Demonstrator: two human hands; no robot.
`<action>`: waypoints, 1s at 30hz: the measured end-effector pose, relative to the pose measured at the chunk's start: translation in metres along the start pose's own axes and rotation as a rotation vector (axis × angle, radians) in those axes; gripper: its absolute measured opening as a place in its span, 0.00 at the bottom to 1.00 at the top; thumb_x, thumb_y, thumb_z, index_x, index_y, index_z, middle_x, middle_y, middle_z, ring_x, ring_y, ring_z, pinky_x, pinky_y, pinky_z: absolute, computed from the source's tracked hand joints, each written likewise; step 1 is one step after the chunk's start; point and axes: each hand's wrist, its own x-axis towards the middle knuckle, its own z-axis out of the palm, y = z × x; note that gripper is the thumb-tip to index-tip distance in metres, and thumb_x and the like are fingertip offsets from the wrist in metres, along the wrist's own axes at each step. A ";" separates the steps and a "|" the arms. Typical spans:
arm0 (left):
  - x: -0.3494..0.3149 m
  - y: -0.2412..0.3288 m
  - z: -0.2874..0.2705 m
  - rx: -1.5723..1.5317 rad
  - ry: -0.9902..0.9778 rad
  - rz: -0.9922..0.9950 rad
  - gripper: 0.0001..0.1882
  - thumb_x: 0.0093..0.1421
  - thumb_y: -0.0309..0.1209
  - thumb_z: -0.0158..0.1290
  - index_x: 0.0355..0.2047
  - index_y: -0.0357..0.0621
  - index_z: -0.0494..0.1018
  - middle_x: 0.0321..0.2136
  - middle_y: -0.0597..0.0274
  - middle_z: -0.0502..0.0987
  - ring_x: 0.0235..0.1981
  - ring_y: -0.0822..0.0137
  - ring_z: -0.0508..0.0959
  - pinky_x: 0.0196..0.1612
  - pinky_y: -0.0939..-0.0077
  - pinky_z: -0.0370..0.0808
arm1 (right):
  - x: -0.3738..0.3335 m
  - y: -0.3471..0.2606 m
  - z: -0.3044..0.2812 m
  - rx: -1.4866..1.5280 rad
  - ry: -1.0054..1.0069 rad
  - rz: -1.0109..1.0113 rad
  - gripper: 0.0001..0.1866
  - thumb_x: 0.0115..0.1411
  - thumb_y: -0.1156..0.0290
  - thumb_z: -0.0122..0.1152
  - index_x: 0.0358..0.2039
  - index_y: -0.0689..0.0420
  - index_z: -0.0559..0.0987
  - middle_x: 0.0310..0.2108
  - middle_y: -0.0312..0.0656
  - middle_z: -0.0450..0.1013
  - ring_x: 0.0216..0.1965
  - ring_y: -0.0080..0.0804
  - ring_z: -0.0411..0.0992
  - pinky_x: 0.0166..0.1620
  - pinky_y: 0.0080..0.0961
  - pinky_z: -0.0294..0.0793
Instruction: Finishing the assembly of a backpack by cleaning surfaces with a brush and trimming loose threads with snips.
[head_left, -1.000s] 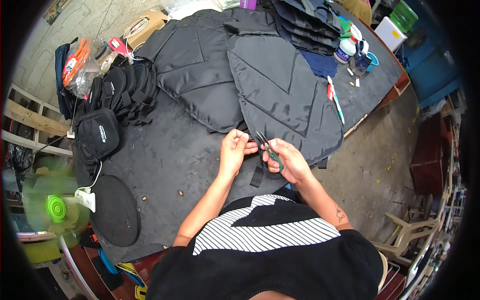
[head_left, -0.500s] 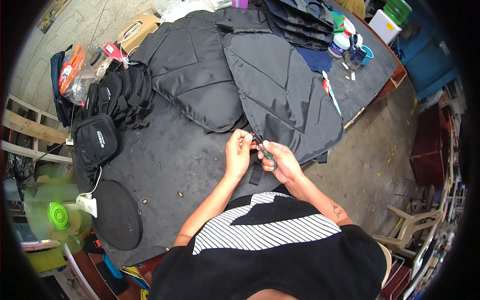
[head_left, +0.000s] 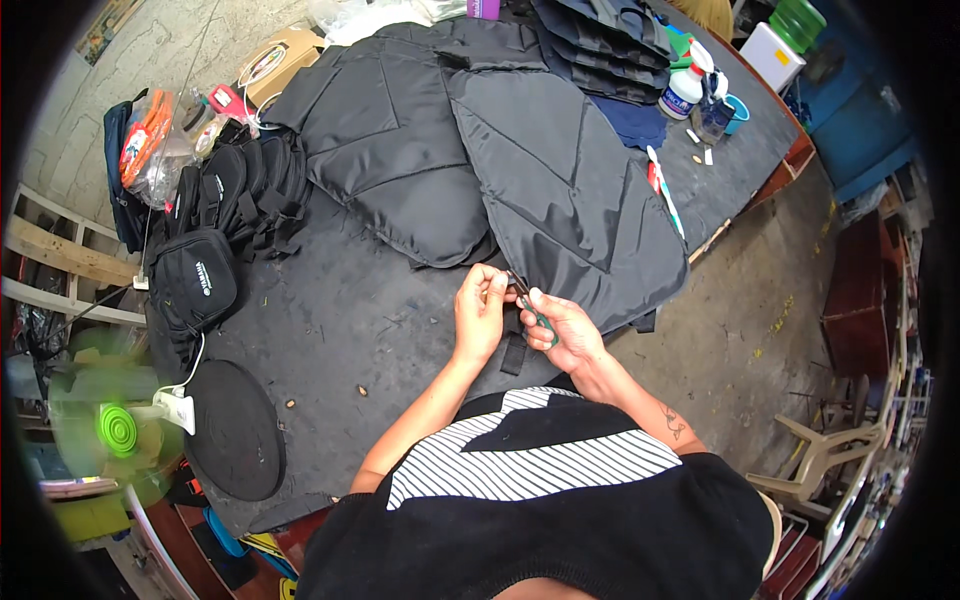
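Just below the lower tip of a black quilted fabric panel [head_left: 560,160], my two hands meet at the table's near edge. My right hand [head_left: 565,330] is closed round small green-handled snips [head_left: 545,325], whose dark tip points up toward my left fingers. My left hand [head_left: 482,308] is closed in a pinch at that tip; what lies between its fingertips is too small and dark to make out. Beneath the hands a short black strap [head_left: 513,357] hangs down. Another black quilted panel [head_left: 400,150] lies to the left, partly under the first.
Small black pouches [head_left: 195,280] are heaped on the left of the dark table [head_left: 330,320], near a round black disc [head_left: 235,430] and a spinning green fan [head_left: 118,430]. A spray bottle [head_left: 682,90], a toothbrush [head_left: 665,195] and stacked dark pieces [head_left: 610,50] lie at the back right.
Both hands have barely moved, shifting very slightly to the right and down. The snips stay in my right hand and the left pinch holds.
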 end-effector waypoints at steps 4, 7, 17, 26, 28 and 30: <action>-0.001 -0.006 -0.002 0.020 0.007 0.002 0.08 0.67 0.29 0.46 0.31 0.38 0.67 0.27 0.66 0.73 0.28 0.79 0.74 0.35 0.83 0.75 | 0.000 0.000 -0.003 0.010 -0.023 0.027 0.13 0.62 0.62 0.58 0.33 0.60 0.75 0.22 0.35 0.68 0.14 0.16 0.54 0.19 0.15 0.55; -0.001 -0.004 -0.001 0.025 0.004 -0.006 0.08 0.67 0.29 0.46 0.31 0.38 0.67 0.28 0.66 0.74 0.28 0.80 0.74 0.35 0.83 0.75 | 0.002 0.000 -0.008 0.033 -0.022 0.057 0.13 0.63 0.62 0.58 0.34 0.61 0.74 0.22 0.35 0.67 0.14 0.16 0.53 0.19 0.16 0.55; -0.007 0.006 -0.002 0.091 -0.027 0.017 0.08 0.66 0.28 0.47 0.30 0.38 0.67 0.29 0.64 0.74 0.27 0.78 0.74 0.33 0.83 0.74 | -0.002 0.004 0.003 0.177 -0.080 0.134 0.14 0.64 0.60 0.55 0.35 0.60 0.74 0.23 0.34 0.65 0.15 0.17 0.53 0.21 0.15 0.55; -0.004 -0.005 -0.002 -0.022 0.000 0.024 0.08 0.67 0.27 0.46 0.30 0.38 0.67 0.29 0.65 0.74 0.28 0.78 0.74 0.33 0.82 0.75 | 0.003 0.005 0.000 0.142 -0.046 0.114 0.15 0.63 0.59 0.56 0.36 0.61 0.74 0.22 0.34 0.65 0.15 0.17 0.52 0.20 0.15 0.55; -0.005 -0.008 -0.003 -0.030 0.001 0.009 0.08 0.67 0.27 0.46 0.31 0.37 0.67 0.30 0.64 0.74 0.28 0.78 0.75 0.33 0.82 0.75 | 0.000 0.006 -0.001 0.156 -0.050 0.124 0.15 0.63 0.60 0.56 0.35 0.61 0.74 0.21 0.34 0.65 0.15 0.17 0.52 0.20 0.15 0.55; -0.006 -0.008 -0.002 -0.038 -0.001 -0.008 0.08 0.67 0.27 0.46 0.31 0.37 0.67 0.31 0.63 0.74 0.28 0.78 0.75 0.34 0.82 0.76 | 0.000 0.007 -0.003 0.157 -0.048 0.129 0.14 0.64 0.60 0.55 0.35 0.60 0.73 0.21 0.34 0.64 0.14 0.17 0.52 0.20 0.15 0.55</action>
